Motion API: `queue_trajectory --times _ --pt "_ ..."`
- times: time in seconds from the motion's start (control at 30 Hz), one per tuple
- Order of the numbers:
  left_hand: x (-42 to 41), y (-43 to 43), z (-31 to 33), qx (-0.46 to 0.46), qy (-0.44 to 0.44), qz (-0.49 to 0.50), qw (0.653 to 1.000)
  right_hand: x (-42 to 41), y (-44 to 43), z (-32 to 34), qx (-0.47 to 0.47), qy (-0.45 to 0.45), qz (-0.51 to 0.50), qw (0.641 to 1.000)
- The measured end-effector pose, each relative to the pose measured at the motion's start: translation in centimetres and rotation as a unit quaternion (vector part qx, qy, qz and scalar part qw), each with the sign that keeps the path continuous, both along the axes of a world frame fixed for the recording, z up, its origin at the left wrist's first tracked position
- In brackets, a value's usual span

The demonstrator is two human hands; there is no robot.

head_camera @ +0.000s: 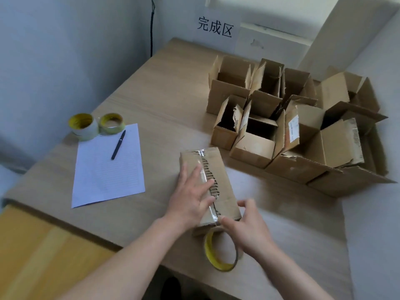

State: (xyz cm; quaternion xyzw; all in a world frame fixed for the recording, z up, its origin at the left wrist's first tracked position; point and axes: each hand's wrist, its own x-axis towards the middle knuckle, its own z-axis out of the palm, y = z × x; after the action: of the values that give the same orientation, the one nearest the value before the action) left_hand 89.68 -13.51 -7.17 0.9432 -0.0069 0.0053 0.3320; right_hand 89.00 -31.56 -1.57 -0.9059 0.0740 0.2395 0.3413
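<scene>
Head: 完成区 sign (215,29); left hand (190,200) spread on box (226,176), right hand (249,229) seemingly pinching tape (211,215).

Closed box (218,169): we see matt brown corrugated cardboard, its top seam torn rough so the fluting shows.
Tape strip (204,172) along that seam: clear glossy plastic film.
Tape roll (220,254) at the closed box's near end: thin shiny film with a yellow inner face.
Table (164,100) under the closed box: pale wood grain, smooth and matt.
Sheet (108,169) left of the closed box: white lined paper, matt.
Pen (118,145) on the sheet: dark, faintly glossy; we cannot tell plastic from metal.
Open boxes (281,118) behind and right of the closed box: the same matt cardboard, with frayed edges.
</scene>
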Motion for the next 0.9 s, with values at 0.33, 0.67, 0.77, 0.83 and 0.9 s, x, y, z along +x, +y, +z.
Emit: queue_trajectory --times 0.33,0.67,0.77,0.83,0.9 --pt "-5.7 -2.5 3.0 -0.149 -0.173 0.258 0.939 1.8 -1.7 -0.9 -0.075 -0.135 0.285 0.946" --pt "-10.8 -8.4 1.8 -0.349 0.084 0.305 0.882 1.7 -1.4 0.0 -0.088 -0.120 0.286 0.947" --pt "-10.3 -8.6 1.8 -0.400 0.147 0.344 0.836 1.8 -1.3 0.3 -0.088 -0.108 0.283 0.949" --pt "-9.6 -8.5 2.2 -0.432 0.167 0.349 0.815 1.8 -1.2 0.3 -0.088 -0.106 0.278 0.951" --pt "-8.7 -8.4 2.0 -0.452 0.186 0.338 0.804 2.0 -1.2 0.2 -0.085 -0.108 0.274 0.952"
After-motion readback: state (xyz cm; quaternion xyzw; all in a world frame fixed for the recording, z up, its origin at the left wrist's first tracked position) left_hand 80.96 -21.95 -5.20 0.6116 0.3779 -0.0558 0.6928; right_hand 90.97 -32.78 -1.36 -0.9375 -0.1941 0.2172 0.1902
